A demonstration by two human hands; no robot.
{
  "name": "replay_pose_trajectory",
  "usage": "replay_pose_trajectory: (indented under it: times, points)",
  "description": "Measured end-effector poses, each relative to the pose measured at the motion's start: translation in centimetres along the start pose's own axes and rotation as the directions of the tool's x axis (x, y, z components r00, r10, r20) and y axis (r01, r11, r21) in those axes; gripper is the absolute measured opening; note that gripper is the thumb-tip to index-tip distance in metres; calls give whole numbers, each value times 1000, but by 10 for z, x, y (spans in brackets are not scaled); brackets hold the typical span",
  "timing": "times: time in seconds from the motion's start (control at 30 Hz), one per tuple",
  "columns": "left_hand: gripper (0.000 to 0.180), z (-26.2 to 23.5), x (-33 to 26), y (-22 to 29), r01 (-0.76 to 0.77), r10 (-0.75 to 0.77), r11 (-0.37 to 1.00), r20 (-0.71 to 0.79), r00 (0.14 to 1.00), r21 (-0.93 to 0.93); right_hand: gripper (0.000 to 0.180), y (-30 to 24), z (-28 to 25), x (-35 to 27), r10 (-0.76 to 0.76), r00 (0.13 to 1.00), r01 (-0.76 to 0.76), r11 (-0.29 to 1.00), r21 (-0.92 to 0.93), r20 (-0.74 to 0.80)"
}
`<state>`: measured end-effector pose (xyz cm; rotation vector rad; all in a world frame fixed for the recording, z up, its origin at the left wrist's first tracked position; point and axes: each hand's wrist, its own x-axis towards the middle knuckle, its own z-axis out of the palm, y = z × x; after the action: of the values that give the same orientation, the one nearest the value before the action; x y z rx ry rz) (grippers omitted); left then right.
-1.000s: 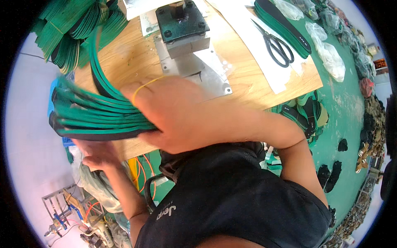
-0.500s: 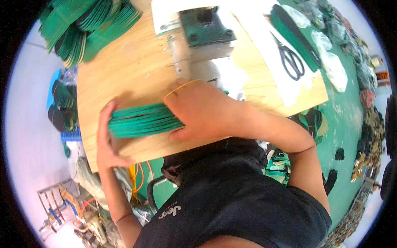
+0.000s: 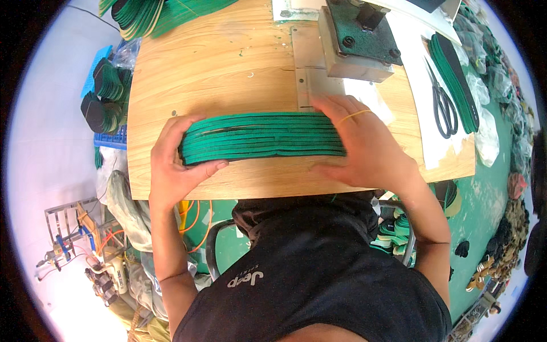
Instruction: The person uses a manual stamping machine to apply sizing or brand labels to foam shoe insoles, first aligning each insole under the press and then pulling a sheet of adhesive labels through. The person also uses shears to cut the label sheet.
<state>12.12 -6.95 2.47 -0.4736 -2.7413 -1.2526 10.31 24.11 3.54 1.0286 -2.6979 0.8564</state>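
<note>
A stack of green insoles (image 3: 265, 137) lies along the near part of the wooden table, its layered long edges facing me. My left hand (image 3: 178, 162) grips the left end, with the thumb along the front and the fingers behind. Around the right end is my right hand (image 3: 364, 142), its fingers on the far side and its thumb low at the front; the palm side is hidden. A thin yellow rubber band (image 3: 354, 116) loops over the fingers of my right hand.
Beyond my right hand stands a machine with a dark metal plate (image 3: 364, 34). Black-handled scissors (image 3: 443, 111) and another insole stack (image 3: 456, 80) lie at the right. More insoles (image 3: 165, 14) are piled far left on the wooden table (image 3: 216, 68); others (image 3: 105, 97) sit beside its left edge.
My right hand has slid from over the stack to its right end, uncovering more of the insoles. My left hand has closed in on the left end. The whole view has shifted.
</note>
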Motion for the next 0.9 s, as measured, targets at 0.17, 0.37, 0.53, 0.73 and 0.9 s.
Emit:
replay_pose_trajectory:
  times: [0.17, 0.37, 0.53, 0.73, 0.9]
  points:
    - [67, 0, -9, -3, -192, 196, 981, -138, 971, 41, 77, 9, -8, -15, 25, 998, -34, 989, 141, 65]
    - [78, 12, -9, -7, -136, 140, 985, -34, 990, 107, 81, 10, 18, -12, 68, 996, -55, 971, 232, -49]
    - [66, 12, -13, -5, -237, 259, 962, -179, 949, 134, 74, 14, 10, -21, -26, 999, 16, 980, 200, 44]
    - [76, 18, -8, 2, -233, 260, 948, -102, 960, 217, 69, 22, 17, -27, 139, 984, -114, 970, 214, -107]
    - [75, 16, -2, -6, -348, 365, 919, -65, 929, 183, 65, 31, 12, -27, 116, 993, -115, 968, 223, 11]
